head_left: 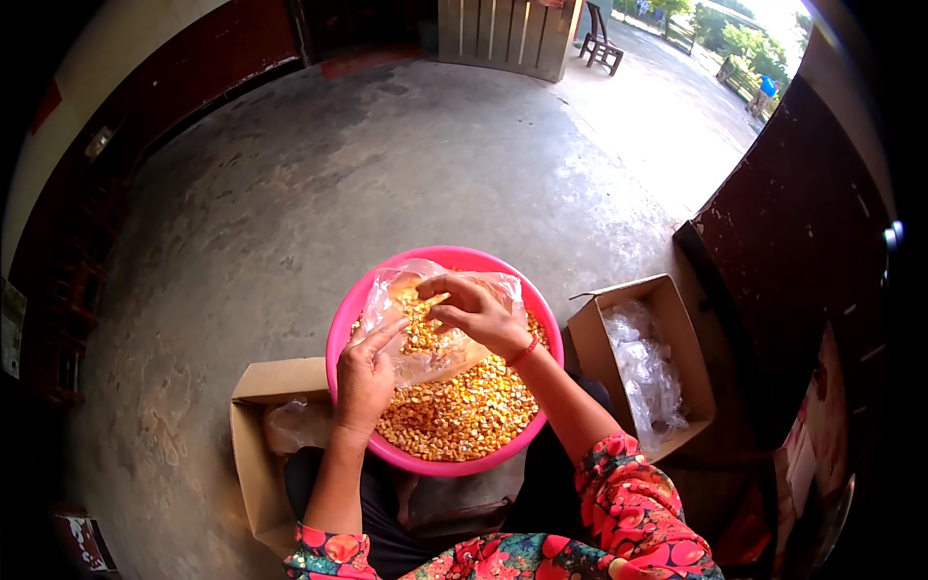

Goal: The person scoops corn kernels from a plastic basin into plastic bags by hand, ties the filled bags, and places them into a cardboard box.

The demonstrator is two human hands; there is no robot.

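Note:
A pink basin (450, 468) full of yellow corn kernels (459, 420) sits in front of me, between my knees. Over the kernels lies a clear plastic bag (440, 364) with some corn inside. My left hand (369, 377) grips the bag's near left edge, its fingers pointing toward the middle. Above the bag's right side is my right hand (480, 314), palm down, with curved fingers and a gap between thumb and forefinger. I see nothing held in it. A red bracelet circles the right wrist.
An open cardboard box (691, 372) with crumpled clear plastic bags (643, 362) stands right of the basin. Another cardboard box (246, 454), holding a clear bag (298, 425), is at the left. A wooden chair (601, 46) stands near the doorway, beyond the concrete floor (290, 213).

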